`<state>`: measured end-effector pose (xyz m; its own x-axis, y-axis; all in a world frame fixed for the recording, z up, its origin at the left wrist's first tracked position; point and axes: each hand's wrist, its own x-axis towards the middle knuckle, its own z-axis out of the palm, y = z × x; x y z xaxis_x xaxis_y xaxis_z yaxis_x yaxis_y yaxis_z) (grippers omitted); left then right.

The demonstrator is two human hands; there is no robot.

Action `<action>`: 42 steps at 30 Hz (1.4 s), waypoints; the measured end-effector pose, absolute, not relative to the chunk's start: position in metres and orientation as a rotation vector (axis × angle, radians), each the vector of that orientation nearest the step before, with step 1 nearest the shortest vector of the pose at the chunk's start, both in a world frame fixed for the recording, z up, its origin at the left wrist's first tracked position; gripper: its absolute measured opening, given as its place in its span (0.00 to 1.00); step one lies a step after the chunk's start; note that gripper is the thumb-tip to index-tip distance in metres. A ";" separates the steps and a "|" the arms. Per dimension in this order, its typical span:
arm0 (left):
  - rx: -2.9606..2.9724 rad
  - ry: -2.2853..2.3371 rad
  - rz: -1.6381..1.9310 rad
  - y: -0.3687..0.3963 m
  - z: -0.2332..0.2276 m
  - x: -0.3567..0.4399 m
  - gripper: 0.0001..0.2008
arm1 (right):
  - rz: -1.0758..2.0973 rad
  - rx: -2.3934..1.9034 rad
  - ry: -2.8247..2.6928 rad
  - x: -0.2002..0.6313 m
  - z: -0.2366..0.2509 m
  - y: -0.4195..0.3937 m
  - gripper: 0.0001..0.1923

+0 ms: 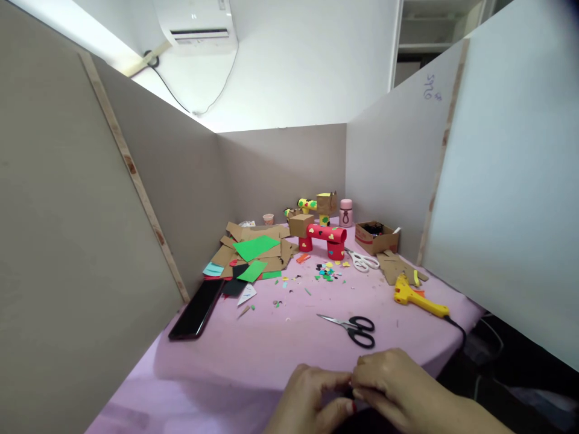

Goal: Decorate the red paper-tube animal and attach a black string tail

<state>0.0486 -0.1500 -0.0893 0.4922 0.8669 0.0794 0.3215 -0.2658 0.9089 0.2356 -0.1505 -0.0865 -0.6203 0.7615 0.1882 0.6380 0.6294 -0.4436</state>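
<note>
Our hands are down at the near edge of the pink table point(253, 355), left hand point(307, 401) and right hand point(393, 389) pressed together fingertip to fingertip, pinching some tiny thing between them. We honestly can't tell what it is; there's just a dark bit and a speck of red showing right where the fingers meet. Closest to the hands are the black scissors point(355, 328), lying flat just beyond the right hand with the blades pointing left. Farther right sits a yellow glue gun point(418, 297) with its cord running off the right edge of the table. Over on the left a dark phone point(198, 308) lies face up near the partition. Past that there's a messy pile of cardboard point(256, 241) with green paper point(254, 247) on top. In the middle far part stands a red tube figure point(323, 236) dotted with hearts, a small cardboard cube touching its left end, and colourful paper scraps point(328, 271) scattered just in front of it. White scissors point(364, 260) lie right of the scraps, a small open box point(376, 236) sits beyond them, and a little pink bottle point(346, 212) stands at the far wall.
</note>
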 end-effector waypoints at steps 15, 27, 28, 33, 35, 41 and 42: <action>1.442 1.010 0.644 -0.143 -0.124 0.049 0.23 | 0.692 -1.027 -2.298 0.239 -0.089 -0.134 0.11; 1.331 0.978 0.666 -0.139 -0.135 0.049 0.27 | 1.165 -1.031 -1.875 0.233 -0.106 -0.135 0.19; 1.344 0.976 0.651 -0.140 -0.132 0.049 0.28 | 1.325 -0.973 -1.792 0.231 -0.107 -0.137 0.19; 1.360 0.957 0.604 -0.144 -0.126 0.050 0.27 | 1.563 -0.933 -1.549 0.225 -0.109 -0.143 0.14; 1.344 0.931 0.606 -0.143 -0.131 0.051 0.27 | 1.507 -0.992 -1.539 0.223 -0.110 -0.142 0.12; 0.901 0.653 0.590 -0.136 -0.148 0.053 0.30 | 1.398 -1.013 -1.606 0.224 -0.111 -0.137 0.11; 0.832 0.626 0.566 -0.137 -0.149 0.054 0.31 | 1.355 -1.029 -1.623 0.224 -0.111 -0.137 0.11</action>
<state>0.0538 -0.1366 -0.1491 0.6837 0.6738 -0.2802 -0.2115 0.5505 0.8076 0.2241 -0.1368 -0.1105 -0.3779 0.9239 0.0607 0.1052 0.1080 -0.9886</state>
